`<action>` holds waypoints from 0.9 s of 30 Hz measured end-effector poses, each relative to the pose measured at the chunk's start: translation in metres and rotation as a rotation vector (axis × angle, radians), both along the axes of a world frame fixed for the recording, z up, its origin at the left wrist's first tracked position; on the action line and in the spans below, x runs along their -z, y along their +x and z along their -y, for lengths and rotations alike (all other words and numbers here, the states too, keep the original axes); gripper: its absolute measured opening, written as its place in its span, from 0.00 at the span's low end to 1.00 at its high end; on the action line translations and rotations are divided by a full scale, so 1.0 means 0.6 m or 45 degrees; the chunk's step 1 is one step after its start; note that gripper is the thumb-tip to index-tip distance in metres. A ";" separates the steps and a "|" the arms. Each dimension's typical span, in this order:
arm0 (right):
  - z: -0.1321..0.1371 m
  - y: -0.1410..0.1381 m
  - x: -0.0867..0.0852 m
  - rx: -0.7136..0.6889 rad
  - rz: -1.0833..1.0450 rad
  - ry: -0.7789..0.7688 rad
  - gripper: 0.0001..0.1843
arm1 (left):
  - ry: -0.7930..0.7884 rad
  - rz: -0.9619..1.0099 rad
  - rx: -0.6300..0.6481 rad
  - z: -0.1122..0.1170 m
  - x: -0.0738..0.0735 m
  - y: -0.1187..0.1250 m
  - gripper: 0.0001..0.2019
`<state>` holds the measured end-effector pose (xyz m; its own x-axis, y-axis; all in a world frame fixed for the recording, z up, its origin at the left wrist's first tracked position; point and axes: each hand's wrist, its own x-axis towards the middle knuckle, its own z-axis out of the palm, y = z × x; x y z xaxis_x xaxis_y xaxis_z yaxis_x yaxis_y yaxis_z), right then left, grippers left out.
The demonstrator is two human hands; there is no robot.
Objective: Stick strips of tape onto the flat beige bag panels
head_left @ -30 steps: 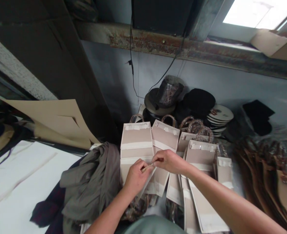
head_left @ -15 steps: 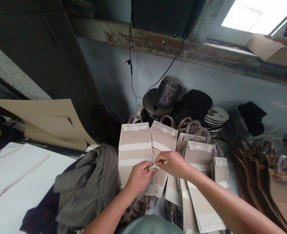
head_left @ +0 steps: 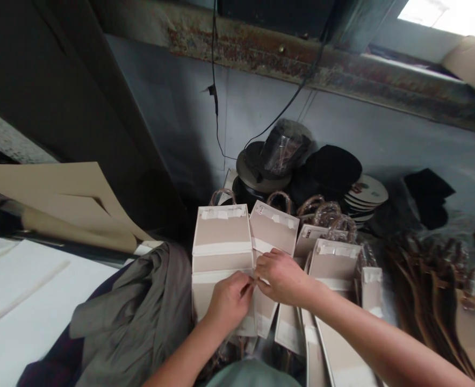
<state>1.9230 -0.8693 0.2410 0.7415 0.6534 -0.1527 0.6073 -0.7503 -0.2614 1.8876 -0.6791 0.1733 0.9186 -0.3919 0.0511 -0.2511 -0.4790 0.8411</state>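
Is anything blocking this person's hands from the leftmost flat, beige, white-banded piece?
Nothing visible does: in this view, the left hand covers part of that flat beige piece, and the right hand is near its right edge.

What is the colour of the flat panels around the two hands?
The panels are mostly beige, partly whitish; the head view shows this.

A dim corner, with a bluish-grey wall [head_left: 181, 107] and one bright window [head_left: 447, 13].

A rusty beam [head_left: 237, 56] goes along the wall, below the window, which stands at the upper right and is almost white from light. Thin black cables [head_left: 216, 110] hang in front of the wall. At the left there is a large dark panel [head_left: 28, 70], and near its lower side a grey speckled strip [head_left: 12, 141].
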 end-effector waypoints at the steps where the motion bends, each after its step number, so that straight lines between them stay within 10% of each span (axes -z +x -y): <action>1: -0.003 0.001 0.007 0.017 -0.006 -0.004 0.05 | 0.036 0.073 0.024 -0.002 0.003 0.000 0.09; 7: 0.024 0.057 0.028 0.334 0.011 0.128 0.06 | 0.090 0.363 0.094 -0.002 0.023 -0.006 0.13; 14: 0.081 0.227 0.047 0.909 -0.199 0.831 0.16 | -0.011 -0.096 -0.127 0.007 0.056 0.010 0.10; 23: 0.051 0.273 0.108 1.069 0.096 0.334 0.08 | -0.059 -0.218 -0.122 0.004 0.062 0.030 0.11; 27: 0.038 0.270 0.108 1.153 0.276 0.345 0.21 | -0.088 -0.222 -0.103 0.002 0.068 0.034 0.13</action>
<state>2.0852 -0.8921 0.1762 0.9753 -0.1862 0.1184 -0.1156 -0.8881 -0.4448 1.9078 -0.6803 0.1323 0.9442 -0.3176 -0.0873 -0.0619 -0.4313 0.9001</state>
